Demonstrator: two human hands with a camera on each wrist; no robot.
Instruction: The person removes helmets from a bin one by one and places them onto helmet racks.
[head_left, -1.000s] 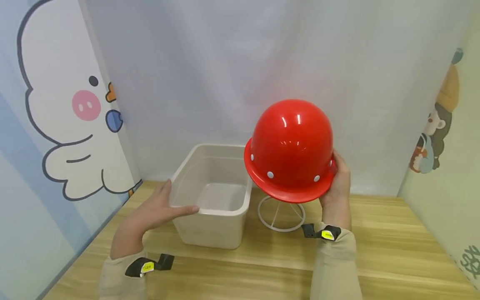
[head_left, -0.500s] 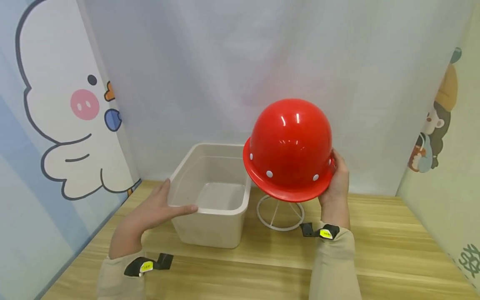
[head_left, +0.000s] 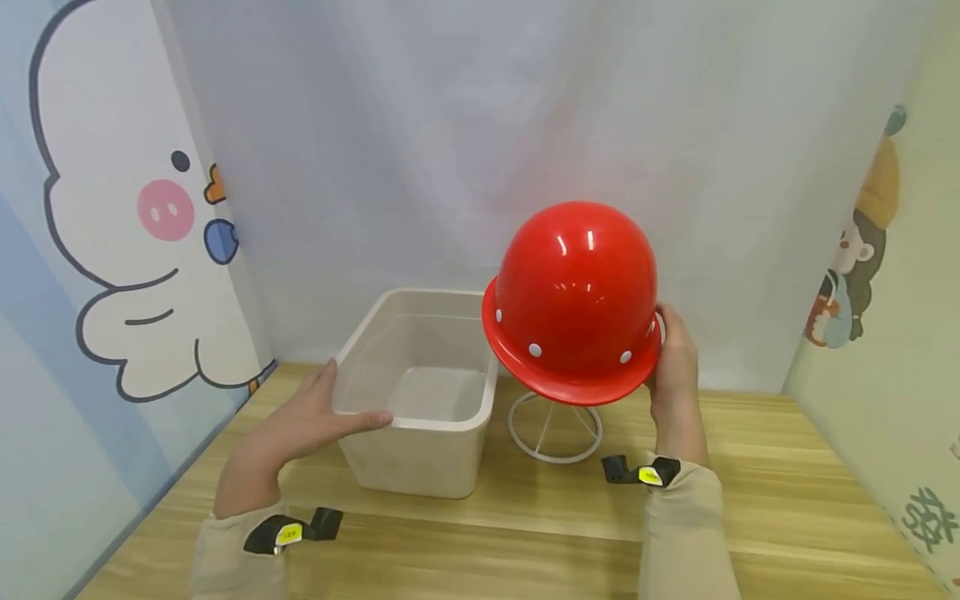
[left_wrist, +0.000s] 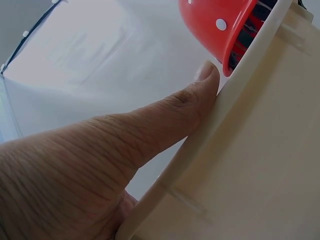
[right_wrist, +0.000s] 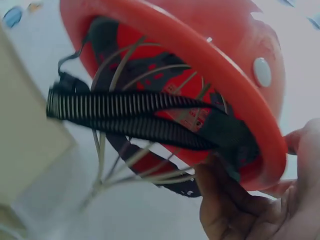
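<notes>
At the brim's right edge, the right hand [head_left: 673, 360] grips the red hard hat [head_left: 573, 300], shifted slightly leftward versus earlier, crown up and tilted toward the camera above the white wire stand [head_left: 555, 429], while the left hand [head_left: 315, 417] rests straight-fingered on the beige bin [head_left: 420, 462] rim.

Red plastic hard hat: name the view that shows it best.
Head view: the red plastic hard hat shows whole, dome and brim. Right wrist view shows only its underside and black straps; left wrist view, a slice of brim.
</notes>
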